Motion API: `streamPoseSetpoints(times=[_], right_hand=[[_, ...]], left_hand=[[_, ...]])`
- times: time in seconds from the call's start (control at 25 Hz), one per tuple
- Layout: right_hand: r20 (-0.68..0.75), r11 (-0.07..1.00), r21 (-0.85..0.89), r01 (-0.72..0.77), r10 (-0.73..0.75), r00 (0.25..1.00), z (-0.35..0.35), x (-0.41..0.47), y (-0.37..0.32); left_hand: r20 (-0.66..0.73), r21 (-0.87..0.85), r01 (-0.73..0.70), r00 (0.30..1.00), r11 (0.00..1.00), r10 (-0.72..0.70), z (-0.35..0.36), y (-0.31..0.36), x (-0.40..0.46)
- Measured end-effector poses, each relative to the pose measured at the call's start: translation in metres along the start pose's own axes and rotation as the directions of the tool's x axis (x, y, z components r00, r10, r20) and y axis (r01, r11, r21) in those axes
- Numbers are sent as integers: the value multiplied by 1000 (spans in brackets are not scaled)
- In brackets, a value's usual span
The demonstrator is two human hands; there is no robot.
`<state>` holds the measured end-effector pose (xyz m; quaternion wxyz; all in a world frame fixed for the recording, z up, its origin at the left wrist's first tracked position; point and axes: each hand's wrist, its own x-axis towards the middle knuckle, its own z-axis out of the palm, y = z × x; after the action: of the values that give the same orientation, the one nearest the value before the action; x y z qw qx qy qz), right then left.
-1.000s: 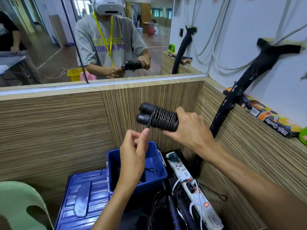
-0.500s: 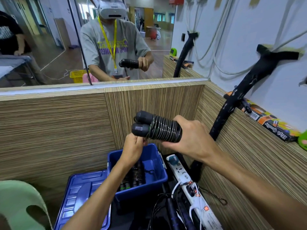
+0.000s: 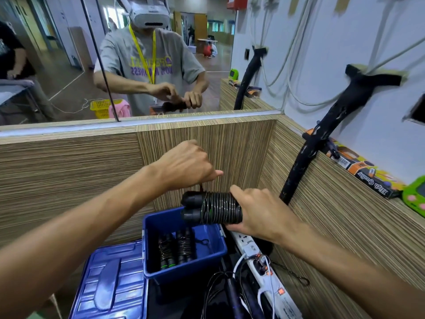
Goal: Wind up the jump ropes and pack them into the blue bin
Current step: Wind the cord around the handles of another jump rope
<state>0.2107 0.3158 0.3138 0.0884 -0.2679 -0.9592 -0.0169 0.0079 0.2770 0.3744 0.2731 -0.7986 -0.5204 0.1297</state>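
Above the blue bin point(image 3: 212, 254), the right hand point(image 3: 259, 212) has its fingers curled round one end of a jump rope bundle point(image 3: 211, 210). The left hand point(image 3: 186, 166) pinches the cord's loose tail just above the handles. Winding looks nearly complete; tucking and packing remain. Two wound ropes point(image 3: 177, 249) already lie in the bin. The bundle's long axis runs level, free handle ends pointing left.

Blue bin point(image 3: 213, 252) open-topped, two wound ropes point(image 3: 177, 248) filling its left half.
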Motion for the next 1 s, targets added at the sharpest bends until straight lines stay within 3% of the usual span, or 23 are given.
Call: streamPoseSetpoints(times=[0.16, 0.28, 0.36, 0.48, 0.56, 0.64, 0.68, 0.84, 0.92, 1.0], right_hand=[[-45, 983, -29, -184, 183, 982, 8, 8, -2], [-123, 960, 16, -281, 281, 952, 3, 17, 6], [-173, 956, 56, -287, 292, 941, 1, 21, 7], [-207, 948, 154, -279, 307, 929, 2, 21, 2], [-221, 931, 246, -270, 325, 920, 1, 21, -4], [-228, 919, 297, -259, 331, 916, -1, 20, -9], [-204, 919, 304, -252, 321, 925, -2, 18, -11], [60, 900, 378, -216, 209, 976, -19, 18, -7], [122, 883, 422, -204, 167, 978, -23, 23, -2], [121, 882, 431, -191, 154, 981, -21, 27, -2]], left_hand=[[25, -193, 333, 942, 923, -334, -12, 33, -8], [-81, -492, 505, 785, 710, -614, 4, 67, -19], [-170, -696, 478, 616, 536, -769, 20, 80, -21], [-299, -817, 377, 369, 436, -880, 23, 86, -22], [-158, -942, 249, 258, 223, -953, 26, 86, -22], [51, -998, 44, 285, -40, -957, 28, 87, -21], [89, -995, -6, 302, -95, -949, 29, 89, -21], [108, -994, 13, 321, -109, -941, 36, 87, -27], [154, -981, -51, 377, -187, -913, 39, 83, -30], [148, -978, -73, 410, -194, -900, 41, 79, -31]])
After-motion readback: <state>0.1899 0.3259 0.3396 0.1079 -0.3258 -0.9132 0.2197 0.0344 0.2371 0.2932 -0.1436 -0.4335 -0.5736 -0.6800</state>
